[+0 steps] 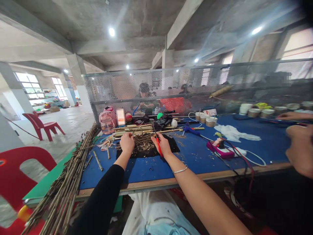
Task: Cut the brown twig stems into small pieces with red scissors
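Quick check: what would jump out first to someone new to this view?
The red-handled tool in the right hand, above a black cloth strewn with plant bits, draws the eye first. Next comes the big bundle of dry stalks at the left end of the blue table, then the purple power strip farther right.

Open lane on blue tabletop [195, 153] between my right hand [165, 143] and purple power strip [221, 150]; cords [246, 160] trail over the near edge. Blue glue gun [192, 130] narrows the lane's far end. To my left, stalk bundle [70, 166] blocks the way. Ahead, sticks [137, 133] lie across, mesh screen [117, 91] behind.
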### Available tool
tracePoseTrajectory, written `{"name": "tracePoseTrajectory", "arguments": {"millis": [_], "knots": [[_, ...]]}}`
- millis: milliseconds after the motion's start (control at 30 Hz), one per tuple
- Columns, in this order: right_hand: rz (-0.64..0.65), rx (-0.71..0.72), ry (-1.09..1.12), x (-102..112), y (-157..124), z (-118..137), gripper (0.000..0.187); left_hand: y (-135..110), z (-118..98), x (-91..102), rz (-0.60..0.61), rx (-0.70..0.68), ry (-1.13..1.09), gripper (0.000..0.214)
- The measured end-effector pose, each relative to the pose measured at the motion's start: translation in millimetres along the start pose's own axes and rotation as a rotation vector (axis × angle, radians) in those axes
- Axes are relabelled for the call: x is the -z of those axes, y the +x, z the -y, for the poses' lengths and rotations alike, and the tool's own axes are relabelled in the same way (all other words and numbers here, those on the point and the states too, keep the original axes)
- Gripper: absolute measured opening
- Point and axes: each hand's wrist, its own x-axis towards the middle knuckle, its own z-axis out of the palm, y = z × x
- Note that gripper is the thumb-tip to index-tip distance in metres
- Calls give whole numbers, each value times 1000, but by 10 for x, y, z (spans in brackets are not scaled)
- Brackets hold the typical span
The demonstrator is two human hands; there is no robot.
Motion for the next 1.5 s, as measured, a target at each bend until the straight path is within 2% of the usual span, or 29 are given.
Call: {"name": "tracePoseTrajectory", "arguments": {"millis": [133,200,267,367,433,533,667,833,933,1067,1300,1500], "knots": [[-15,6,2,-7,1,-8,35,25,-16,-87,-14,213,-260,28],[-19,14,7,-7,-2,-6,35,16,-27,-107,-34,246,-350,35],[-33,26,15,-4,-8,5,34,-30,-47,-115,-37,232,-431,33],[-74,42,31,14,-19,51,34,-163,-79,-119,-43,117,-499,26],[-94,51,72,36,-20,92,36,-259,-88,-119,-75,-38,-440,22],[-120,39,201,75,-1,122,38,-354,-75,-118,-51,-253,-311,17],[-175,-97,347,99,60,70,36,-393,-67,-119,19,-409,-183,17],[-152,-266,769,108,103,51,37,-426,-121,-112,47,-583,-102,20],[-136,-317,934,135,109,81,35,-438,-142,-114,47,-634,-64,16],[-207,-417,1043,170,132,67,34,-427,-126,-139,58,-633,-18,12],[-175,-420,993,172,134,52,33,-404,-89,-159,-3,-618,-22,13],[-270,-502,956,123,159,-21,33,-430,-135,-113,19,-753,-64,16]]}}
